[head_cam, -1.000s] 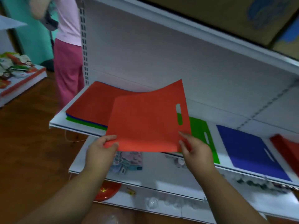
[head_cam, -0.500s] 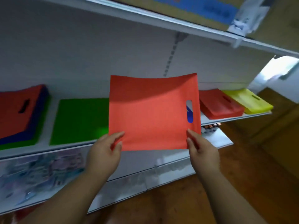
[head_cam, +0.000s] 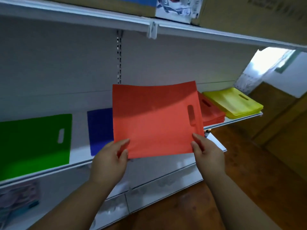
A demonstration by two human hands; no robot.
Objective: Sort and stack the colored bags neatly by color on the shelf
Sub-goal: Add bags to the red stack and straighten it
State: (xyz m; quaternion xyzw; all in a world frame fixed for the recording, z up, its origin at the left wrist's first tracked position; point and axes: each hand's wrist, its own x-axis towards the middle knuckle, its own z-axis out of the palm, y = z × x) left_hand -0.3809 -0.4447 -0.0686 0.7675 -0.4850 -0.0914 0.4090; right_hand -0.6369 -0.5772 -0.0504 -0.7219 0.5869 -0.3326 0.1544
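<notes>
Above the shelf (head_cam: 216,126), both hands are holding one red bag (head_cam: 156,120) flat, not yet stacked.
Left hand (head_cam: 108,161) and right hand (head_cam: 207,154) are each pinching a lower corner; red pile (head_cam: 211,112) and yellow pile (head_cam: 232,102) are sitting sorted at right, green bag (head_cam: 33,145) and blue bag (head_cam: 100,130) lying singly. Since half a second ago, the bag is nearing the red pile.

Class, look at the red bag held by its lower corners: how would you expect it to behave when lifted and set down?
The red bag probably flops: its top edge sags between the left hand and right hand. It seems light, since fingers pinching two corners carry it. It should lie flat on the red stack.
</notes>
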